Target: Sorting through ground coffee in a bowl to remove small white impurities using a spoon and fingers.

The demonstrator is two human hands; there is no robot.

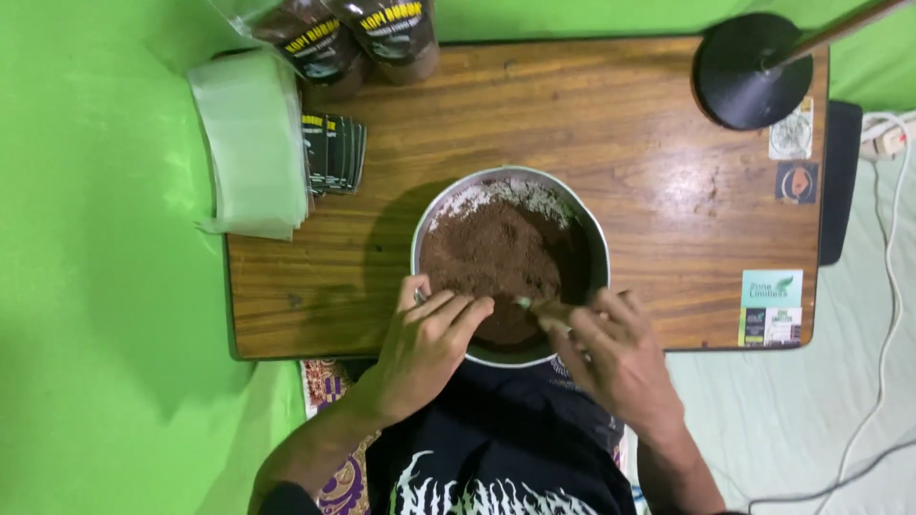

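A round metal bowl (593, 250) with a thin, smooth rim sits at the near edge of the wooden tabletop (649, 181), whose surface shows long brown grain lines. The bowl holds a mound of fine, matte brown powder (491, 257), with a paler dusting clinging to the far inner wall. The left hand (420, 348) rests on the near-left rim, fingers curled over its edge and touching the powder. The right hand (611, 353) is closed around a slim utensil (536, 305) whose tip lies in the powder at the near-right side. Well apart at the far-left corner lie a stack of translucent plastic bags (250, 143), a fan of dark cards (334, 153) and two filled dark pouches (353, 38). A black round lamp base (739, 81) stands at the far right
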